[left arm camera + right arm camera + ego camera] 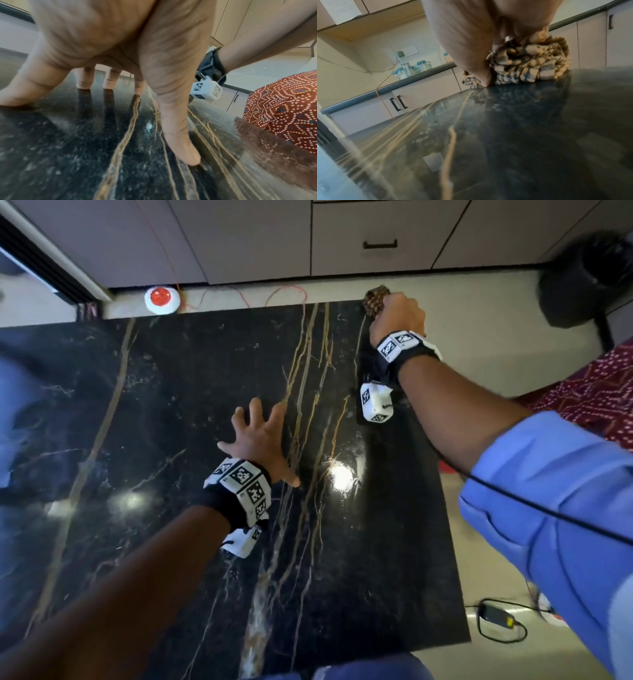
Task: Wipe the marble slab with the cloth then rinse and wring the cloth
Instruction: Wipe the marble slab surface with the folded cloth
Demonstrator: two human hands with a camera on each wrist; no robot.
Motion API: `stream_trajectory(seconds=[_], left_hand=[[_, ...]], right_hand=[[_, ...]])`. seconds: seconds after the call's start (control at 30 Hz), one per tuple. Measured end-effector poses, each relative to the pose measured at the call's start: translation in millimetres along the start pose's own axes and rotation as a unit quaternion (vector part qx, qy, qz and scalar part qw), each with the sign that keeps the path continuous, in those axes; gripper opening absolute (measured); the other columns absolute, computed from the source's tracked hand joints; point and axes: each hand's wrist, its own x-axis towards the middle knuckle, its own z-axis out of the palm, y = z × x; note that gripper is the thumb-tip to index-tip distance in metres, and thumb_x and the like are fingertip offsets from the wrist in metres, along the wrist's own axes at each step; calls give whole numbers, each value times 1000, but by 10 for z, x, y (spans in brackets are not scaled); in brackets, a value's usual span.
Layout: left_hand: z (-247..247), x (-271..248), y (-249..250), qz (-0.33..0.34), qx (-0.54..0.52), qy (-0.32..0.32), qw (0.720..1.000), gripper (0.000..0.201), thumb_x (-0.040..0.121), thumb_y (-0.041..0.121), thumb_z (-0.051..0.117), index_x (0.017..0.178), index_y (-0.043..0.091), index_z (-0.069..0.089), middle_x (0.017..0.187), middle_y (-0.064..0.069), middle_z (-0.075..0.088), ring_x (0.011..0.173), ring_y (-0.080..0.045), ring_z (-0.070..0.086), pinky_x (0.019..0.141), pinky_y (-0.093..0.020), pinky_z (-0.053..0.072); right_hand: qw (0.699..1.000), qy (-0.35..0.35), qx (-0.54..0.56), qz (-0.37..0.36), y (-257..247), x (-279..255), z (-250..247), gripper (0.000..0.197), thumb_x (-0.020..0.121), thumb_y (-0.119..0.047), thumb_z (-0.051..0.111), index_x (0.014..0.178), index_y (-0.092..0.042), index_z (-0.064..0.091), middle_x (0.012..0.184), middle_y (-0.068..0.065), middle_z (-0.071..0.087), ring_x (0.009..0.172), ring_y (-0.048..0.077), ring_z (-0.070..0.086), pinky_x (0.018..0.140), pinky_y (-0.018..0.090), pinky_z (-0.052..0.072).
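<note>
A black marble slab (pixel 178 412) with tan veins lies flat across the floor. My right hand (pixel 399 314) grips a bunched brown-and-cream patterned cloth (pixel 376 299) at the slab's far right corner, pressing it onto the stone. In the right wrist view the cloth (pixel 530 63) bulges out from under my curled fingers (pixel 471 54) and touches the slab (pixel 522 121). My left hand (pixel 260 436) rests on the middle of the slab with fingers spread. The left wrist view has its fingertips (pixel 187 152) planted on the slab (pixel 68 148).
A white device with a red button (pixel 161 298) and a thin red wire (pixel 239 296) lie just beyond the slab's far edge, below cabinets (pixel 376 237). A black bin (pixel 589 278) stands at far right. Red patterned fabric (pixel 589 395) and a black charger (pixel 496 614) lie right of the slab.
</note>
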Motion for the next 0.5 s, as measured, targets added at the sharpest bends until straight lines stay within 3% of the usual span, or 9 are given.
stream_trajectory(seconds=[0.17,0.3,0.4,0.5], left_hand=[[-5,-1,-7,1,-4,-9,1000,130,44,40,93,143,40,10,151,-2,1,141,-39,3,97,-78,25],[-22,9,-3,4,-4,-11,1000,131,44,40,93,144,40,9,150,-1,3,140,-39,4,97,-78,25],[-39,3,5,4,0,-14,1000,131,44,41,93,145,39,8,151,-2,3,140,-39,4,97,-78,26],[-48,0,-3,9,-2,-14,1000,131,44,41,93,145,38,10,152,-3,4,141,-40,3,96,-78,26]], right_hand=[[999,-8,-14,-44,-422,-98,140,20,93,-16,58,110,-10,64,113,12,66,103,31,64,78,36,52],[985,-30,-21,-166,-642,-448,386,30,92,-20,58,121,-16,56,120,7,59,104,30,62,80,38,52],[964,-39,-12,-263,-476,-665,430,39,92,-21,57,131,-17,53,126,2,59,105,25,62,84,37,53],[965,-43,-10,-257,-153,-575,324,32,94,-22,55,125,-20,56,119,0,61,98,23,63,82,39,55]])
